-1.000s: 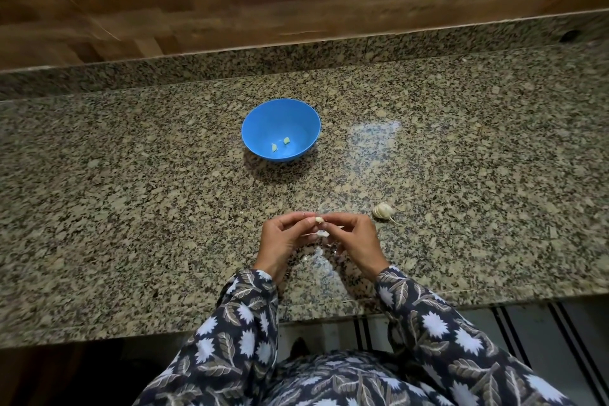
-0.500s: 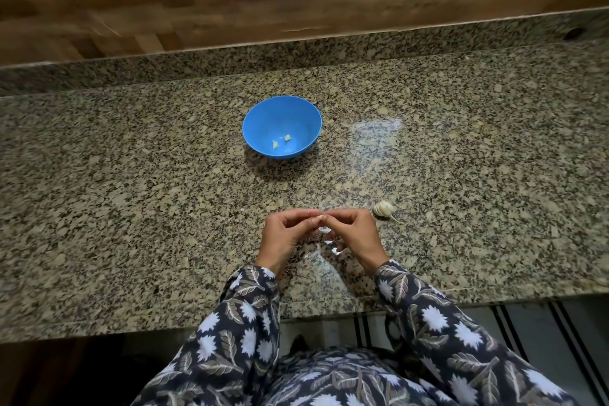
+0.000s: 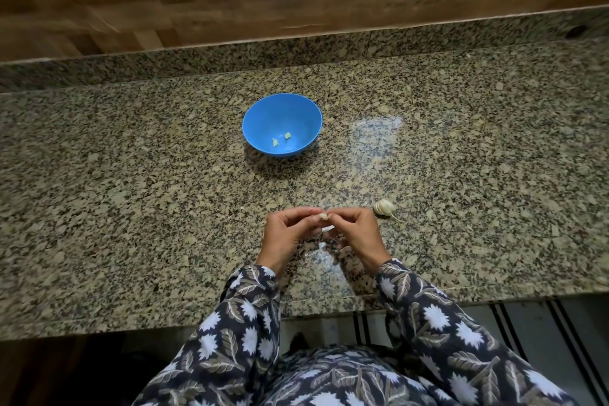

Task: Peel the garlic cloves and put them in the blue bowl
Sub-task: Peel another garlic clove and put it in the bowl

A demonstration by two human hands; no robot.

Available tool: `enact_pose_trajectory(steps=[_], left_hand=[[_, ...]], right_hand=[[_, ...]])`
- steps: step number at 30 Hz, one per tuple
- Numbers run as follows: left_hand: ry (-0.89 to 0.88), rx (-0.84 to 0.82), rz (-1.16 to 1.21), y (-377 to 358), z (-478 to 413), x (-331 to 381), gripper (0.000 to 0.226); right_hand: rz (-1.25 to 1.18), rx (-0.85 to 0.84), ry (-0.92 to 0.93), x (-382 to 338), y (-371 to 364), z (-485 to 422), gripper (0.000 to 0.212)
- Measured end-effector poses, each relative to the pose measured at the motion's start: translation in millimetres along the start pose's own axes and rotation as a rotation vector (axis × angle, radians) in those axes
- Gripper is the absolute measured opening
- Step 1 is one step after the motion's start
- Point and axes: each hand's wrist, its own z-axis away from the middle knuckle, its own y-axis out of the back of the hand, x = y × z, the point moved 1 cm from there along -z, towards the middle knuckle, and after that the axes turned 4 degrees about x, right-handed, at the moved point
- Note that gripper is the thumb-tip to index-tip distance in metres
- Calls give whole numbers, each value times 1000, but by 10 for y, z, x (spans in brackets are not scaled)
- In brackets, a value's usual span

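L hand [image 3: 286,234] & R hand [image 3: 357,236] meet fingertip to fingertip, fingers curled, both pinching a clove [image 3: 323,216] betw. them; forearms angle inward.

The garlic clove [image 3: 323,216], hidden by the fingertips half a second before, showed again where the left hand [image 3: 286,237] and right hand [image 3: 357,236] met, near the garlic bulb [image 3: 384,207].

Garlic clove [image 3: 323,216] mostly hidden between the fingertips [image 3: 334,217]

Long dark navy sleeves [image 3: 244,333] (white flowers, grey-beige leaves) reach both wrists; matching garment below
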Motion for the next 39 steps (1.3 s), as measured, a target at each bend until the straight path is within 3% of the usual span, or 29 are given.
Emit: enact_pose_trajectory(steps=[5,15,20,28,39], left_hand=[[-24,53,-7,26,3,-23,16],[-79,46,-53,-16,-3,0,16],[-57,4,8,7,22,27,16],[-74,-4,-119,-8,24,32,15],[-93,-6,-151,-19,62,67,11]], right_hand=[[-108,-5,-79,-25,16,21,9],[-99,37,-49,-40,19,32,7],[-74,-59,-9,-74,22,38,13],[-53,-82,22,-88,22,46,12],[50,0,92,-41,25,-14,15]])
